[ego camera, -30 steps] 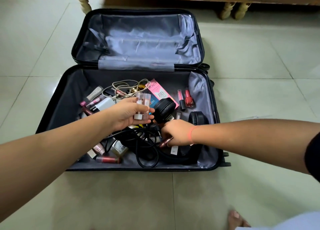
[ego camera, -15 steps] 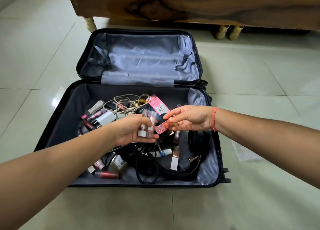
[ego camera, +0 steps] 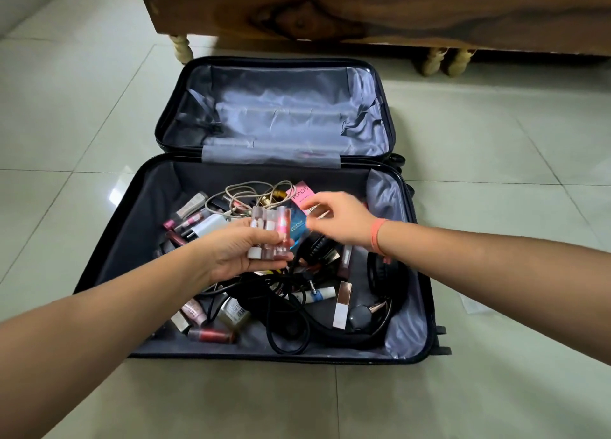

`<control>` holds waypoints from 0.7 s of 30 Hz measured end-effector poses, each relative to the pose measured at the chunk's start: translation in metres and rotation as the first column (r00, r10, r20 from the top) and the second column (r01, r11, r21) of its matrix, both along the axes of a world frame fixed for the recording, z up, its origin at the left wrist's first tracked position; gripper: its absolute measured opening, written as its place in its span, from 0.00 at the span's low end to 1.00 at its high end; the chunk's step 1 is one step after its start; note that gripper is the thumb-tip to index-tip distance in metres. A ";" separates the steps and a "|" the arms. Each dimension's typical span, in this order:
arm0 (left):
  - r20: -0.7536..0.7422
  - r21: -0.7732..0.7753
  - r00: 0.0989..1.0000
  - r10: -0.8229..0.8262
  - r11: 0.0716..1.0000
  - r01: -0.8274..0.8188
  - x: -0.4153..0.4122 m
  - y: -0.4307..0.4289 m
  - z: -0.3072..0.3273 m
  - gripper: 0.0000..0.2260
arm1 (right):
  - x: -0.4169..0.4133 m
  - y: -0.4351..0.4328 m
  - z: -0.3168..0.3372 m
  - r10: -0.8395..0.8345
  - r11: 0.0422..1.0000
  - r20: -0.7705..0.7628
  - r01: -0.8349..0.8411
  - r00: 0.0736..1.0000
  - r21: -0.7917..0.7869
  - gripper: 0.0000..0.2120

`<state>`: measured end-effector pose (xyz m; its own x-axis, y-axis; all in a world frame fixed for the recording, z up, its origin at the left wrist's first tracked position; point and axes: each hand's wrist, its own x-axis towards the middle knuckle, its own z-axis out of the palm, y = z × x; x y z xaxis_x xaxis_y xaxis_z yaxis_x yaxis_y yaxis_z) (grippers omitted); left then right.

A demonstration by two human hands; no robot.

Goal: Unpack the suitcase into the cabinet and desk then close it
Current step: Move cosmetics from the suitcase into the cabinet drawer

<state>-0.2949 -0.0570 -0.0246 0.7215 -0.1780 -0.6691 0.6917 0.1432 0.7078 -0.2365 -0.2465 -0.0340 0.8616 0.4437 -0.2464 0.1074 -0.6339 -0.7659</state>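
While the black hard-shell suitcase (ego camera: 145,273) lies open on the pale tiled floor (ego camera: 496,134) before a dark wooden piece of furniture on turned legs (ego camera: 363,8), a person's left hand (ego camera: 236,255) grips a cluster of small clear cosmetic tubes with white caps (ego camera: 269,233) above its near half. The right hand (ego camera: 340,220), an orange band (ego camera: 377,235) at its wrist, hovers just beside them over a pink cardboard box (ego camera: 302,192), fingers loosely bent and holding nothing. Black over-ear headphones (ego camera: 383,273), a looped black cable (ego camera: 287,339) and a red lipstick tube (ego camera: 211,334) lie on the grey lining below.

light: bright, even, soft shadows | glare: white patch on floor tiles (ego camera: 116,192) | edges: wide-angle bending | focus: sharp
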 end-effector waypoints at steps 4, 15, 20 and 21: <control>0.009 0.005 0.997 0.072 0.997 -0.072 0.002 0.013 0.000 0.08 | -0.003 -0.009 -0.012 0.786 0.500 0.278 -0.305 0.552 -0.810 0.25; 0.013 0.012 0.992 0.128 0.992 -0.128 0.005 0.014 -0.002 0.16 | 0.015 -0.018 0.027 0.678 0.441 -0.066 -0.477 0.732 -0.760 0.26; 0.010 0.018 0.993 0.120 0.993 -0.120 0.005 0.013 -0.002 0.15 | 0.016 -0.007 0.025 0.663 0.319 -0.199 -0.513 0.722 -0.797 0.30; 0.012 0.021 0.993 0.118 0.993 -0.118 0.005 0.012 -0.002 0.14 | 0.015 -0.005 0.021 0.668 0.301 -0.203 -0.509 0.716 -0.806 0.29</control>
